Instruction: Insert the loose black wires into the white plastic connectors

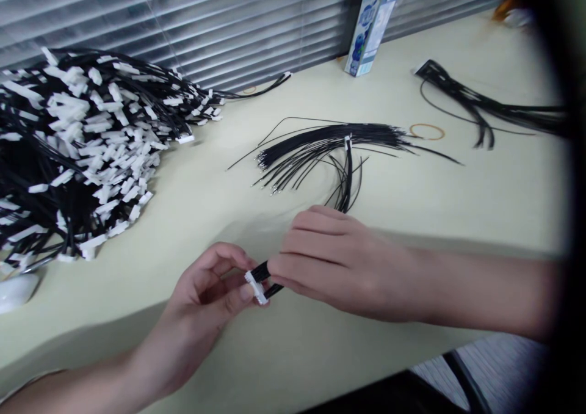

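My left hand (208,295) pinches a small white connector (255,286) between thumb and fingers near the table's front edge. My right hand (329,261) is closed on the black wires (268,273) that run into that connector. These wires pass under my right hand and come out behind it as a looped black strand (347,182). Just beyond lies a loose bundle of black wires (329,142) with bare tips fanned to the left.
A large heap of black wire harnesses with white connectors (77,145) fills the left side. A milk carton (372,26) stands at the back by the blinds. A rubber band (426,131) and another wire bundle (485,105) lie at the right. A white object (16,292) sits at the left edge.
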Tool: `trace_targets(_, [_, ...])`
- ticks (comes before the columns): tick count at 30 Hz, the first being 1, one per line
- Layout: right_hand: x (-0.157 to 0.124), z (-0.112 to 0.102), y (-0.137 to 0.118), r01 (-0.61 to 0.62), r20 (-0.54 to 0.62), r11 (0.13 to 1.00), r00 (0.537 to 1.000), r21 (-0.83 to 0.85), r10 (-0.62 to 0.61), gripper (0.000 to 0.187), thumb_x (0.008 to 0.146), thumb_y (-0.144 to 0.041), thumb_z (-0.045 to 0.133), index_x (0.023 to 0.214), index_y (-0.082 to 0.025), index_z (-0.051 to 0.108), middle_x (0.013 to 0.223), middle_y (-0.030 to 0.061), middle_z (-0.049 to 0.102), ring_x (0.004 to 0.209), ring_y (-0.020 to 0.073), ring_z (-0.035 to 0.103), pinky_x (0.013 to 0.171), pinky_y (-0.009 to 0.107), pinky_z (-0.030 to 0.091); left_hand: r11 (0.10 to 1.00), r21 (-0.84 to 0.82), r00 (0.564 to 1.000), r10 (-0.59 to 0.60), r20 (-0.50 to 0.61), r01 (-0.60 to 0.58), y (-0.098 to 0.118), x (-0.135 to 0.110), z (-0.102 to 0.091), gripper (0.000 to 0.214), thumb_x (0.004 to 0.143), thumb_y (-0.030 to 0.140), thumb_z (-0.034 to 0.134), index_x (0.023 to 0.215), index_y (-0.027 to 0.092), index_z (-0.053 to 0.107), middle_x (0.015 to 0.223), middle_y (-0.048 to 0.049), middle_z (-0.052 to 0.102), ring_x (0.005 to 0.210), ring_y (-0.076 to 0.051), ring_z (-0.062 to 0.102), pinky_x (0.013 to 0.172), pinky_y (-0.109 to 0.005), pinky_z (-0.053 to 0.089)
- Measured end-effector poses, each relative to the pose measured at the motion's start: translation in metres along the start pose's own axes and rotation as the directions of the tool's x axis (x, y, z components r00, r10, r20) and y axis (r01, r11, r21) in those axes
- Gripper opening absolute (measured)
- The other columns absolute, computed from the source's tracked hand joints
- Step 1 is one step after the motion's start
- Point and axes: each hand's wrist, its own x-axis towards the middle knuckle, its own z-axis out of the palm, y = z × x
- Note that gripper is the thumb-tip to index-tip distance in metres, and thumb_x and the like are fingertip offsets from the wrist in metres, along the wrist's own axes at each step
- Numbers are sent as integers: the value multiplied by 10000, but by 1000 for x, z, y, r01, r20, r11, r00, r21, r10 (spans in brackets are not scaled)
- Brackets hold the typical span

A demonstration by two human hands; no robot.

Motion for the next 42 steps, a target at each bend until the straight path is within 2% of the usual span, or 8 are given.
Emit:
trace_targets(4, [-1,4,0,22,-25,1000,999,-10,-22,163,890,-134,500,800,-105,633,712,29,538,700,135,416,643,276,369,1000,28,1000,3,-5,-3,-2,1,0,124,826,135,633,882,225,570,786,24,636,757,-93,596,686,-156,460])
trace_targets(12, [3,-1,-2,150,-71,977,984,-154,-163,232,902,-124,431,803,-104,641,656,19,516,647,148,418,548,296,315,999,5,999,38,23,-38,-3,0,-1,146,832,114,622,897,231,563,844,43,618,729,-59,583,664,-132,455])
trace_targets(19, [3,-6,0,144,-17,972,989,-184,-149,264,931,-135,389,821,-123,628,668,18,524,651,141,421,556,292,319,1000,15,1000,6,-4,-6,0,0,1,126,824,131,637,873,219,562,770,40,613,721,-70,578,659,-137,445])
trace_targets(27, [3,-6,2,147,14,979,989,-143,-147,261,917,-131,405,788,-124,631,649,19,505,649,145,413,564,290,318,1000,-1,1000,12,-24,-12,0,0,1,139,806,124,650,876,216,572,805,26,613,737,-86,585,679,-161,463])
trace_targets(42, [3,-5,1,110,-22,984,993,-139,-114,231,902,-133,440,768,-132,628,639,9,492,637,139,396,562,287,309,1000,3,1000,7,-22,-7,1,0,1,138,809,120,646,878,217,576,819,24,616,744,-79,578,676,-143,459])
